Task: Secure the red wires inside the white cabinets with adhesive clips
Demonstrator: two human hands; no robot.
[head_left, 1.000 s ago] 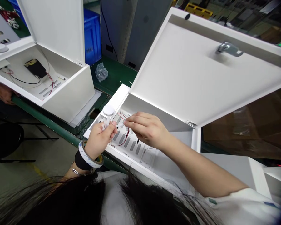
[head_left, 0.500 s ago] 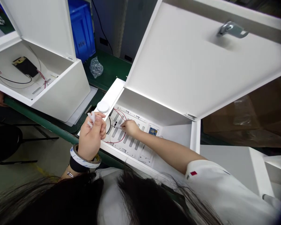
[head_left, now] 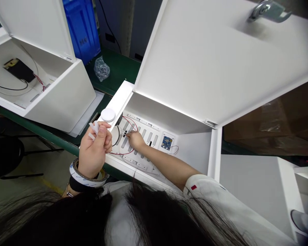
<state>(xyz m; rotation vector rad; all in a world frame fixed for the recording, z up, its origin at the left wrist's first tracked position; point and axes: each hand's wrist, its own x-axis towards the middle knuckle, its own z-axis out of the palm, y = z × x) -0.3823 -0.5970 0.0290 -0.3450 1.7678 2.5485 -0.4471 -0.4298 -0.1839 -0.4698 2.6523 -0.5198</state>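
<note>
My left hand [head_left: 95, 150] is closed around some white strips [head_left: 93, 130] that stick up past the thumb, beside the left rim of an open white metal box [head_left: 122, 97]. A roll of tape [head_left: 88, 176] hangs around my left wrist. Inside the box, my right hand [head_left: 135, 140] is pinched low over the slotted white plate [head_left: 143, 136]. Its fingertips are at a small black-and-white piece [head_left: 125, 133]; whether they grip it is hidden. Red wires [head_left: 133, 123] and a black cable [head_left: 118, 136] loop near these fingers. A blue circuit board [head_left: 166, 142] sits further right.
The box's lid [head_left: 207, 65] stands raised, with a metal lock [head_left: 269, 12]. A white round cap [head_left: 108, 115] is on its left side. Another open box [head_left: 59, 99] stands left, near a blue crate [head_left: 82, 30] and a clear plastic bag [head_left: 102, 69]. Cartons [head_left: 272, 126] are at right.
My right hand has shifted slightly left and down against the plate. The view has moved a little, and more of the circuit board shows. My left hand keeps its hold on the strips.
</note>
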